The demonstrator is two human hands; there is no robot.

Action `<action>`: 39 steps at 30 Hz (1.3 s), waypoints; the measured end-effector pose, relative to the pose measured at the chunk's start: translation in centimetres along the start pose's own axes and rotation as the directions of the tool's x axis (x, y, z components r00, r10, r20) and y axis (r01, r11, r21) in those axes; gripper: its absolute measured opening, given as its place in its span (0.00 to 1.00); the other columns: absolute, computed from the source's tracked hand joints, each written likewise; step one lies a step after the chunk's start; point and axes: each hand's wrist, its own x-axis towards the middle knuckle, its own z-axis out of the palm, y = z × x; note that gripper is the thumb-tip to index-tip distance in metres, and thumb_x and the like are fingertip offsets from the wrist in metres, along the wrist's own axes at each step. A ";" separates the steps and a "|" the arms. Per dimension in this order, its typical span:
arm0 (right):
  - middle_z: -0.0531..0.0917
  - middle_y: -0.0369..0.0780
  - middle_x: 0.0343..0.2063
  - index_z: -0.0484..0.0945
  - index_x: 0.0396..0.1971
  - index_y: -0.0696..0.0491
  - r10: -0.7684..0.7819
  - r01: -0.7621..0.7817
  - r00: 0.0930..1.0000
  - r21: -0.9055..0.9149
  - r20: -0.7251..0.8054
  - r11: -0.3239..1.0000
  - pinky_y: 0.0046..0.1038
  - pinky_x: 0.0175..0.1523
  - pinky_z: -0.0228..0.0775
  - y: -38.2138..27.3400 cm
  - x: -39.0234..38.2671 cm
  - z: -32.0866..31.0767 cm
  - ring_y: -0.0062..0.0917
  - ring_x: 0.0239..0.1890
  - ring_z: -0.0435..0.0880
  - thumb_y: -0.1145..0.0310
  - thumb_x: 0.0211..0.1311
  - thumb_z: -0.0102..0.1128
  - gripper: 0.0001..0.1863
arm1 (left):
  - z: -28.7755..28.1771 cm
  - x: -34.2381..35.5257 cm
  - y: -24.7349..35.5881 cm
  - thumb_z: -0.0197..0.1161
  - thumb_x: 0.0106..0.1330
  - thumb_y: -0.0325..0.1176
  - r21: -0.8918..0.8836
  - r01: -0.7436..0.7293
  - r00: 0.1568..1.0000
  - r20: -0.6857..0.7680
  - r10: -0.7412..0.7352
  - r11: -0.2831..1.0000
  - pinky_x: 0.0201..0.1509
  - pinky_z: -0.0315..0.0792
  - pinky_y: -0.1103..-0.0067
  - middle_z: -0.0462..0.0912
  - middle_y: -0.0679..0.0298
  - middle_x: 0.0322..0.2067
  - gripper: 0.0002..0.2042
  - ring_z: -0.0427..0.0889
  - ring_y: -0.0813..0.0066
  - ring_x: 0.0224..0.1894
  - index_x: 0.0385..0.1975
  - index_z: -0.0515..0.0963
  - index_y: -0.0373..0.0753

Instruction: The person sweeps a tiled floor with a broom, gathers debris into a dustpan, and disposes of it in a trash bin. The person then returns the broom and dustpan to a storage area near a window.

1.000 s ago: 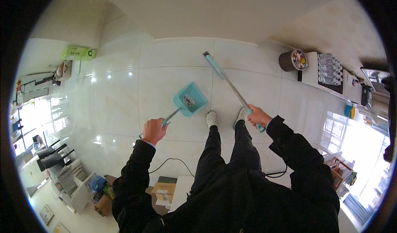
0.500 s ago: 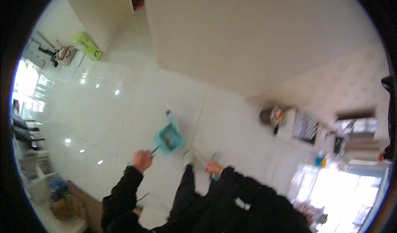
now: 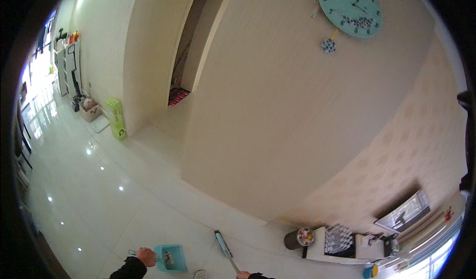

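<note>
My left hand (image 3: 146,257) is closed round the handle of a teal dustpan (image 3: 179,253), low in the view. Dark bits of debris (image 3: 170,258) lie in the pan. At the lower edge, my right hand (image 3: 243,275) is partly cut off and grips the pale handle of a broom (image 3: 224,245). The broom's teal head with dark bristles points away from me over the tiled floor, to the right of the pan and apart from it. Part of a light shoe (image 3: 200,274) shows between the two.
Ahead is a beige wall (image 3: 277,110) with a round teal clock (image 3: 351,7); left of it is a doorway (image 3: 191,46). A green box (image 3: 115,119) and a basket (image 3: 90,110) stand far left. At right are a bin (image 3: 296,238), a low cabinet (image 3: 313,243) and a television (image 3: 404,212).
The view has tilted up, so more wall shows and my hands sit lower. The broom head, earlier against the dustpan, is now apart from it, to its right.
</note>
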 end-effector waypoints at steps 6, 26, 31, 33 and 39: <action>0.79 0.46 0.32 0.77 0.20 0.60 -0.338 0.327 0.941 0.196 0.022 0.924 0.40 0.37 0.71 -1.5 4.7 17.1 0.37 0.30 0.78 0.62 0.67 0.53 0.19 | 5.6 -0.3 2.3 0.58 0.58 0.42 0.007 0.038 0.987 -0.158 -0.036 0.999 0.36 0.76 0.61 0.83 0.51 0.26 0.14 0.83 0.53 0.31 0.25 0.82 0.37; 0.74 0.40 0.22 0.53 0.66 0.53 0.221 -0.173 0.882 0.150 -0.417 0.974 0.33 0.22 0.69 -17.0 5.1 28.7 0.27 0.17 0.71 0.75 0.64 0.54 0.32 | 8.2 -6.9 -2.0 0.59 0.50 0.33 -0.413 0.042 0.946 -0.276 -0.169 0.910 0.35 0.77 0.60 0.82 0.51 0.27 0.07 0.83 0.50 0.32 0.23 0.81 0.36; 0.71 0.38 0.17 0.54 0.66 0.54 0.375 -0.253 0.883 0.386 -0.282 0.887 0.31 0.22 0.67 -21.8 7.8 34.4 0.24 0.16 0.70 0.74 0.63 0.54 0.32 | 7.3 -5.4 -2.9 0.59 0.50 0.29 -0.405 0.006 0.928 -0.338 -0.155 0.914 0.32 0.78 0.63 0.83 0.53 0.25 0.05 0.84 0.53 0.30 0.22 0.81 0.36; 0.70 0.35 0.16 0.46 0.70 0.53 0.424 -0.280 0.843 0.402 -0.331 0.872 0.29 0.21 0.65 -25.7 5.6 35.8 0.21 0.15 0.68 0.78 0.61 0.51 0.38 | 7.1 -5.6 -5.3 0.60 0.50 0.29 -0.420 -0.014 0.941 -0.313 -0.130 0.907 0.32 0.78 0.63 0.83 0.53 0.26 0.05 0.84 0.53 0.31 0.22 0.81 0.36; 0.70 0.34 0.18 0.39 0.73 0.46 0.419 -0.358 0.810 0.219 -0.411 0.908 0.27 0.19 0.65 -36.5 1.9 36.0 0.19 0.14 0.67 0.79 0.57 0.54 0.47 | 7.0 -9.2 -13.8 0.59 0.53 0.35 -0.571 0.083 0.963 -0.165 -0.212 0.817 0.31 0.75 0.57 0.80 0.49 0.23 0.09 0.81 0.47 0.29 0.21 0.79 0.35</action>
